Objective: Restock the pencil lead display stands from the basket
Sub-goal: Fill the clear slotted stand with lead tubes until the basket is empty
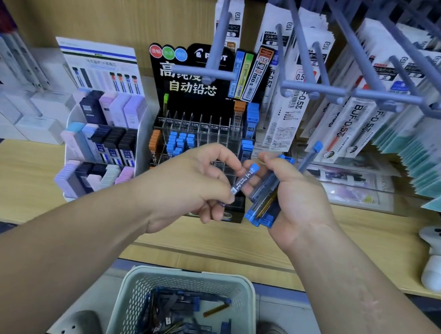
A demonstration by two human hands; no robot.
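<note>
Pinching one lead tube (242, 183) in front of the display stand (191, 125), left hand (196, 183) looks set to slot it; right hand (296, 204) clutches the spare bundle (264, 199), keeping reserves close.

I read "自动铅芯" on the black display stand (191, 88) and "0.5 HB" on its sample tube (259, 75). The far-right hanging refill packs (363, 122) say "BJF-0.5".

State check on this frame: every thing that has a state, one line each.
Left hand: pinches one lead tube, tube tilted.
Right hand: grips a bundle of lead tubes.
Basket: holds loose tubes, well below the rim.
Black stand: most clear slots empty, a few hold blue tubes.
White stand: rows stocked.
Controller: lying on the shelf, untouched.
</note>
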